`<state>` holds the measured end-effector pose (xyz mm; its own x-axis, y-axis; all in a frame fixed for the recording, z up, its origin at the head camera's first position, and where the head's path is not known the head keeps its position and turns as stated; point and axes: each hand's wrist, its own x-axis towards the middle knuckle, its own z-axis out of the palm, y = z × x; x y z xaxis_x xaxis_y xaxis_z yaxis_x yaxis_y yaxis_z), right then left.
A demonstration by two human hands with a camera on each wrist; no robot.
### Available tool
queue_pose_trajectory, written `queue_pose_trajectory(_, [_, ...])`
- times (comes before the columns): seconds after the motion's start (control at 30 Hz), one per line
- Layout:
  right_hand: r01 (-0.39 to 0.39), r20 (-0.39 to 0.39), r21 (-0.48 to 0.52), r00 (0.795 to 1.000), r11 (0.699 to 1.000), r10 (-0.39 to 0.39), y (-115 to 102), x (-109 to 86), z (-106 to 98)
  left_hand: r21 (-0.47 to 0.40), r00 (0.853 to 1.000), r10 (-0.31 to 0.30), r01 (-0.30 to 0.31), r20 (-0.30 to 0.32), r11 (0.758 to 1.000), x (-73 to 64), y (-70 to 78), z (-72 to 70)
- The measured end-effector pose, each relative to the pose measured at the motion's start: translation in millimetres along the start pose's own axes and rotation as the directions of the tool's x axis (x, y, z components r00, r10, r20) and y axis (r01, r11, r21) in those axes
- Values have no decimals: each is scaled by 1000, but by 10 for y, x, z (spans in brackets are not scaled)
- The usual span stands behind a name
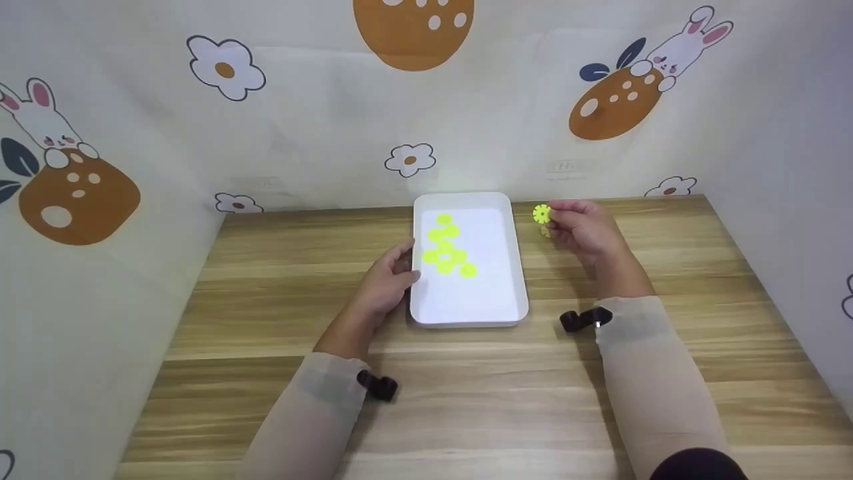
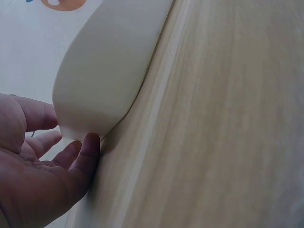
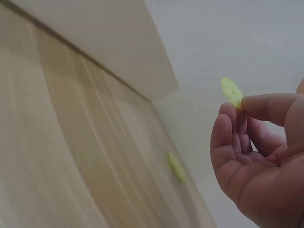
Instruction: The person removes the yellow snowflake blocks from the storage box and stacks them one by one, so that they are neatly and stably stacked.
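My right hand (image 1: pixel 586 230) pinches a notched, neon-yellow plastic disc (image 1: pixel 542 214) between thumb and fingertips, just off the table beyond the tray's right side. In the right wrist view the same disc (image 3: pixel 231 92) is seen nearly edge-on above the curled fingers. Below that hand, a second yellow disc (image 3: pixel 175 167) lies on the wood. A shallow white tray (image 1: pixel 493 300) stands in the middle, with several yellow discs (image 1: pixel 444 266) scattered in its left half. My left hand (image 1: pixel 385 283) holds the tray's left side, thumb at the rim and bent fingers (image 2: pixel 89 151) against the outer wall.
The wood-grain table (image 1: pixel 466 407) ends at a pale patterned wall covering (image 1: pixel 320 153) behind the tray, and similar side walls flank it. Black wrist cameras are strapped over both sleeves (image 1: pixel 656 373). A dark round shape (image 1: pixel 700 465) shows at the lower right edge.
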<state>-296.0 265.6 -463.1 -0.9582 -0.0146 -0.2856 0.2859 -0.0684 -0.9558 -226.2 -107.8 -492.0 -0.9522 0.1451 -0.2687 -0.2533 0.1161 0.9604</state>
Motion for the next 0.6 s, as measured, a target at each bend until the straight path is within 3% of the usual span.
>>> queue_pose_trajectory(0.2, [-35, -69, -8, 997, 999, 34, 103, 66, -150, 19, 1000, -27, 27, -15, 999, 16, -11, 1])
queue_pose_trajectory(0.4, [-62, -79, 12, 995, 998, 63, 174, 109, -245, 10, 1000, -2, 2, -9, 1000, 15, -5, 4])
queue_pose_trajectory(0.6, [-86, -101, -1, 991, 996, 86, 218, 139, -279, 34, 999, -29, 30, -20, 999, 0, 17, 17])
